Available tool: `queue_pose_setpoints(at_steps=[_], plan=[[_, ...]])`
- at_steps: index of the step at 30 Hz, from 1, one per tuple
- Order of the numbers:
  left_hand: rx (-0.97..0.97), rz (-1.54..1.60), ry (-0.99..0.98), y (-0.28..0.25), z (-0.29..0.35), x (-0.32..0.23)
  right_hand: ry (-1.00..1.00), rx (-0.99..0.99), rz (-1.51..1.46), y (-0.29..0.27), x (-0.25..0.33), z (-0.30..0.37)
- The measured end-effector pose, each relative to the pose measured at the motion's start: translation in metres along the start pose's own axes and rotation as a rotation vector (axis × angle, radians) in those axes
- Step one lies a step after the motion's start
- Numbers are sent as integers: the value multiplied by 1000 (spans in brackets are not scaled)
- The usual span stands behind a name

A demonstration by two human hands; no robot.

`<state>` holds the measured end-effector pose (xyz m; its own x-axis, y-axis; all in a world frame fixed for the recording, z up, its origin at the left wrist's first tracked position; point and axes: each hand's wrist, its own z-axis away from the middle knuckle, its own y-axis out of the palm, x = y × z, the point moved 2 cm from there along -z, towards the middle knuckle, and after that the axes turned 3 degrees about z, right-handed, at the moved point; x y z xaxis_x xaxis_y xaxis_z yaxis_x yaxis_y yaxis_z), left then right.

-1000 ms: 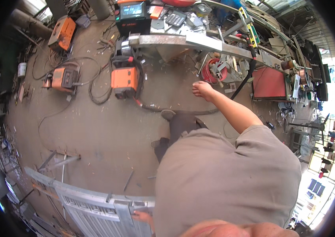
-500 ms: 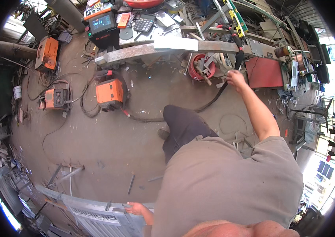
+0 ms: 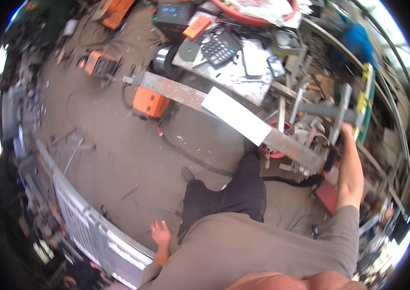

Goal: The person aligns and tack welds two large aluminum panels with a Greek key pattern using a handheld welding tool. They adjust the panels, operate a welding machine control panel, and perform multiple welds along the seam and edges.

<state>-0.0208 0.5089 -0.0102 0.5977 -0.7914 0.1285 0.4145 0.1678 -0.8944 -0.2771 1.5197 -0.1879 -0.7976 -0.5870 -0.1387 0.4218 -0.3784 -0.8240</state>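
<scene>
My left hand (image 3: pixel 161 234) hangs over the floor with its fingers apart and nothing in it. Beside it stands a grey metal panel (image 3: pixel 89 222) with slats. Stretched out to the far right, my right hand (image 3: pixel 346 129) is at a grey square metal tube (image 3: pixel 342 111), next to a yellow spirit level (image 3: pixel 363 99). Its fingers are blurred and partly hidden, so its grip does not show. Below that hand a thick black cable (image 3: pixel 292 181) runs down past a rusty metal beam (image 3: pixel 176 90), which bears a white rectangular piece (image 3: pixel 236 115).
A bench holds a calculator (image 3: pixel 220 47), an orange box (image 3: pixel 197 26), a grinding disc (image 3: pixel 188 50) and a red basin (image 3: pixel 258 20). Orange machines (image 3: pixel 150 101) stand on the floor, with the cable trailing among them. A red bucket (image 3: pixel 273 153) is partly under the beam.
The view has turned and come nearer the bench. My left hand has left the metal panel. My right hand has moved from beside the black cable up to the metal tube.
</scene>
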Motion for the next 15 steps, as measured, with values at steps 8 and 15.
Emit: queue_pose_setpoints(at_steps=[8, 15], plan=[[12, 78, -75, -11, 66, -96, -59, 86, -669, 33, -40, -71], [55, 255, -42, -15, 68, -152, 141, 311, -1276, -33, -58, 25]])
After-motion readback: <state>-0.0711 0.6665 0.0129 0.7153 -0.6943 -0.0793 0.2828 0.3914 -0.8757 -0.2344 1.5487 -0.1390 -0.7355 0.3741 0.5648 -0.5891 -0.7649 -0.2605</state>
